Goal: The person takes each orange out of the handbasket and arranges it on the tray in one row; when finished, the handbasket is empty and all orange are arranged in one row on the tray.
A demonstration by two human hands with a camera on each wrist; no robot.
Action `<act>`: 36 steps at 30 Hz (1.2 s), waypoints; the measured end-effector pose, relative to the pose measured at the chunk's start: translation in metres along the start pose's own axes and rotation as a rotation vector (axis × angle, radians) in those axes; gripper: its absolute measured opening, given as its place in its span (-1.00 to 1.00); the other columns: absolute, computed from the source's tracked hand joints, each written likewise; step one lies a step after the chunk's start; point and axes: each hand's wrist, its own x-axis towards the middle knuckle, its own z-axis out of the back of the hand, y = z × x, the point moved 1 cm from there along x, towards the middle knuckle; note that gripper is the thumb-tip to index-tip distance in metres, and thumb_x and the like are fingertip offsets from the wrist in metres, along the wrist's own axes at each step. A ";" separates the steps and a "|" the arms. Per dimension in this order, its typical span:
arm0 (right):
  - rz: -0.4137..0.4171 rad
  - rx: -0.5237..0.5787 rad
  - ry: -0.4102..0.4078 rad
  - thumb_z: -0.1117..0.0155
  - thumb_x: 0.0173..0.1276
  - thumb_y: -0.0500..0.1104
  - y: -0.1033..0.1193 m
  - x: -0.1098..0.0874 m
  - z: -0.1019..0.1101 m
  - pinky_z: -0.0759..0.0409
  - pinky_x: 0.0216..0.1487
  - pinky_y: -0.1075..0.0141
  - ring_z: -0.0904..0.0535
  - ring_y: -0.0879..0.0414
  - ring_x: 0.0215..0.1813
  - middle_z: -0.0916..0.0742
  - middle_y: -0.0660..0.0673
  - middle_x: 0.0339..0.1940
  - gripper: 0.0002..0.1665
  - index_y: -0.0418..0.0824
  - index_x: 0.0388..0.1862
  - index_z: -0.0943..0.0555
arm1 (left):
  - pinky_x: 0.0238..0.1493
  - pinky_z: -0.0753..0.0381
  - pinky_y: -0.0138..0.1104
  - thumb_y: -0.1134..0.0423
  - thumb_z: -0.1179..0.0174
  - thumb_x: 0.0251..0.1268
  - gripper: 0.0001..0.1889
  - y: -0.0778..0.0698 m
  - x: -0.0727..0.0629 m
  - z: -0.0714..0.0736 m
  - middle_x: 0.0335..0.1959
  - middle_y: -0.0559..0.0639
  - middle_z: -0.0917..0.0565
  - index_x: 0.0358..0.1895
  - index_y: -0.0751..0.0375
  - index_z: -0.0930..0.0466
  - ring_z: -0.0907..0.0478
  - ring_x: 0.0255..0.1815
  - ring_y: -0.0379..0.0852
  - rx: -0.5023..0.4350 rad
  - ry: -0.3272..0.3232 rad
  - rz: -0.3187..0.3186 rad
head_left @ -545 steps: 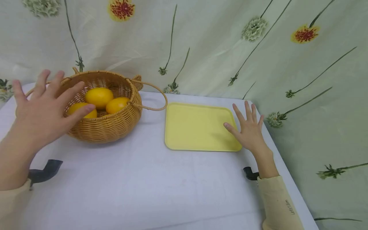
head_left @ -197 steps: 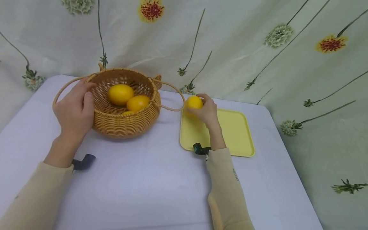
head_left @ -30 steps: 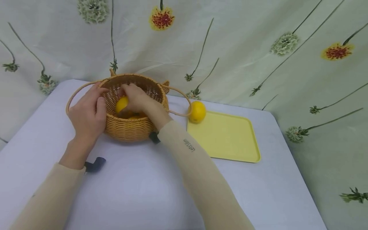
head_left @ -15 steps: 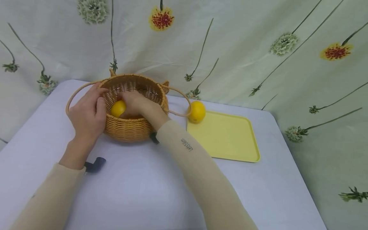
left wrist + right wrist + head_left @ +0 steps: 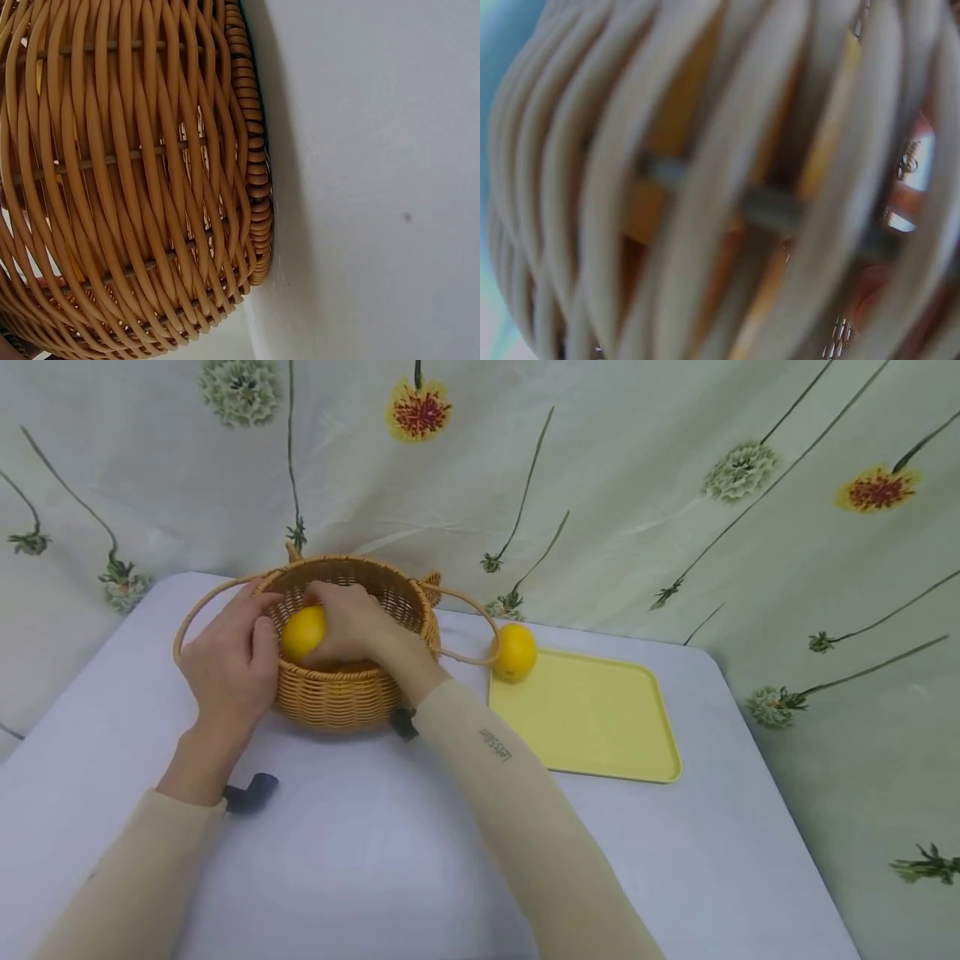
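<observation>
A wicker basket (image 5: 337, 702) stands at the back left of the table, its weave filling both wrist views. My left hand (image 5: 232, 664) grips its left rim, thumb towards me and fingers over the edge. Inside the basket, my right hand (image 5: 348, 625) holds a yellow orange (image 5: 303, 633) with curled fingers; its fingertips are partly hidden. Anything lower in the basket is concealed by the hand and the front wall. Another orange (image 5: 514, 652) lies at the back left corner of a yellow tray (image 5: 600, 718), beside the basket's right handle.
The looped right handle (image 5: 480, 610) sticks out towards the orange on the tray. A white cloth covers the table (image 5: 360, 860). A flower-patterned curtain (image 5: 600, 485) hangs close behind and along the right.
Earlier, both hands hovered open; then my right hand carried an orange to the tray, where it now lies. Within the last second, the right hand shifted an orange leftward inside the basket.
</observation>
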 end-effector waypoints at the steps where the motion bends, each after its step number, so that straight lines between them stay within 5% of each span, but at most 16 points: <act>1: -0.013 0.024 -0.017 -0.61 0.11 0.19 -0.001 -0.001 0.001 -0.50 0.14 0.37 -0.54 0.18 0.19 -0.65 0.12 0.29 -0.05 0.04 0.45 -0.42 | -0.03 -0.64 0.25 0.08 0.16 0.50 -0.48 0.000 0.000 -0.001 0.25 0.13 -0.74 0.11 0.25 -0.77 -0.68 0.28 0.23 -0.005 -0.003 -0.001; 12: 0.017 0.124 -0.169 -0.61 0.11 0.10 -0.009 -0.029 0.020 -0.47 0.10 0.33 -0.52 0.13 0.13 -0.66 0.08 0.25 -0.06 0.07 0.44 -0.38 | 0.06 -0.63 0.27 0.08 0.16 0.54 -0.48 -0.003 -0.002 -0.001 0.26 0.15 -0.72 0.22 0.20 -0.74 -0.66 0.31 0.22 0.002 0.013 0.008; 21: 0.054 0.211 -0.332 -0.59 0.10 0.08 -0.012 -0.057 0.023 -0.43 0.26 0.32 -0.55 0.19 0.23 -0.63 0.08 0.39 -0.01 0.06 0.51 -0.36 | -0.24 -0.57 0.16 0.10 0.20 0.56 -0.46 -0.003 -0.001 0.002 0.29 0.18 -0.70 0.24 0.25 -0.72 -0.67 0.28 0.29 0.031 0.025 -0.002; 36: 0.149 0.445 -0.548 -0.60 0.06 -0.08 -0.031 -0.127 0.030 -0.58 0.13 0.31 -0.62 0.20 0.11 -0.67 0.04 0.29 0.01 0.02 0.50 -0.35 | -0.18 -0.59 0.22 0.12 0.16 0.52 -0.49 -0.001 -0.001 0.003 0.26 0.14 -0.72 0.15 0.24 -0.76 -0.70 0.23 0.28 0.015 -0.006 -0.015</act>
